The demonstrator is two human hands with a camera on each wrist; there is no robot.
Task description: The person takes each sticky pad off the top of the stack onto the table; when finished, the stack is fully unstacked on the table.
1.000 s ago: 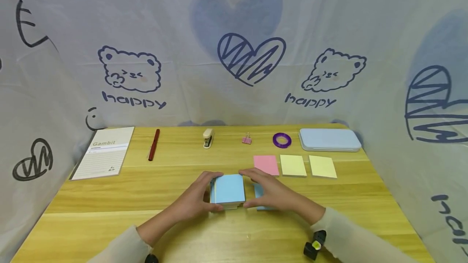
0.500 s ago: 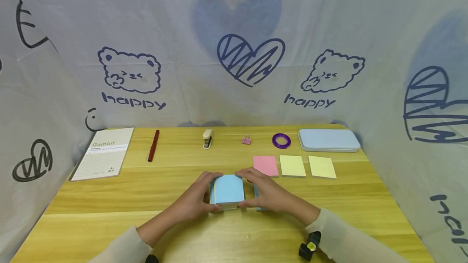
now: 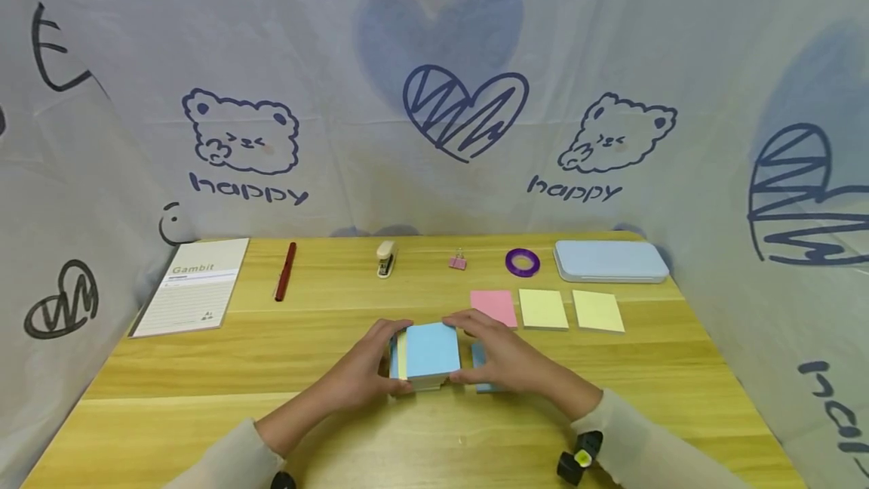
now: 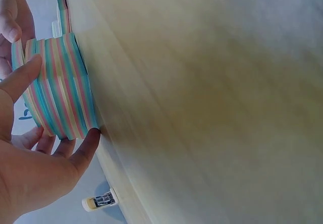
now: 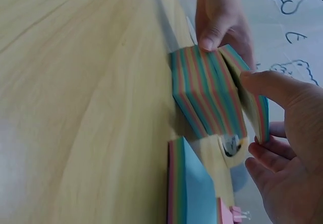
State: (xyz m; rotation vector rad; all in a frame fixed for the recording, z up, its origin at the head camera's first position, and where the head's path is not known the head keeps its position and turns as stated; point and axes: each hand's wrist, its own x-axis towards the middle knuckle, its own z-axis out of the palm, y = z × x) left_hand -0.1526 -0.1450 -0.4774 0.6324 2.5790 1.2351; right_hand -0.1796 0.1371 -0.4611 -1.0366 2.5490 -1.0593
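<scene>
In the head view a tall stack of sticky note pads stands mid-table, its top a blue sticky note pad [image 3: 432,350]. My left hand [image 3: 358,374] grips the stack [image 4: 60,90] from the left, thumb on the near side and fingers on the far side. My right hand [image 3: 504,355] pinches the top pad between thumb and fingers. In the right wrist view this striped-edged pad [image 5: 251,99] tilts up from the stack, leaving a wedge-shaped gap at its right side. Another blue pad [image 5: 196,186] lies on the table, partly hidden under my right hand in the head view.
Behind the right hand lie a pink pad [image 3: 494,309] and two yellow pads [image 3: 544,309]. Along the back are a notebook [image 3: 193,285], red pen [image 3: 286,272], stapler [image 3: 385,258], pink binder clip [image 3: 458,259], purple tape roll [image 3: 509,264] and pale blue case [image 3: 611,260].
The right hand closed in on the top pad, then shifted slightly right with it. A wider yellow strip now shows along the stack's left. The left hand stays in place.
</scene>
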